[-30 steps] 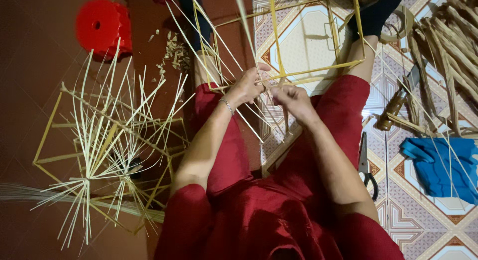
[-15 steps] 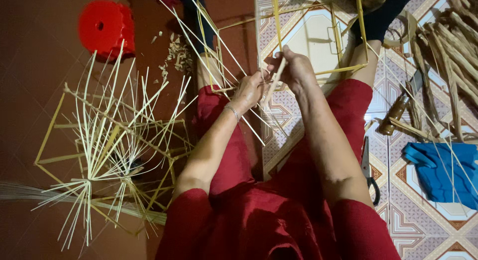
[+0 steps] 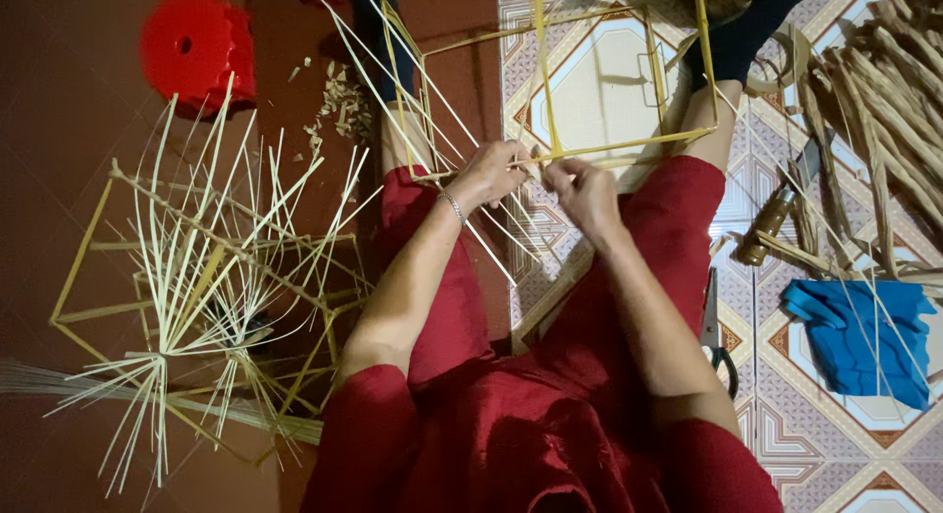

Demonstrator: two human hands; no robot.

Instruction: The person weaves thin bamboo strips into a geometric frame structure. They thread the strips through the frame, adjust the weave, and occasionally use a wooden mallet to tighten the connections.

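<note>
I sit on the floor in red clothes, legs spread. A yellow bamboo stick frame (image 3: 629,144) rests between my knees, with thin pale splints (image 3: 432,140) running through it. My left hand (image 3: 491,171) grips the frame's near bar where the splints cross it. My right hand (image 3: 582,191) pinches the same bar just to the right, fingers closed on it. The two hands almost touch.
A finished bamboo frame full of splayed splints (image 3: 196,287) lies on the left. A red plastic stool (image 3: 192,46) stands at top left beside wood shavings (image 3: 339,105). Scissors (image 3: 715,326), a knife (image 3: 776,213), a blue cloth (image 3: 864,331) and bamboo strips (image 3: 884,100) lie on the right.
Both hands have shifted along the frame's near bar, and the right hand has come down from the upright stick onto the bar. The frame has turned slightly.
</note>
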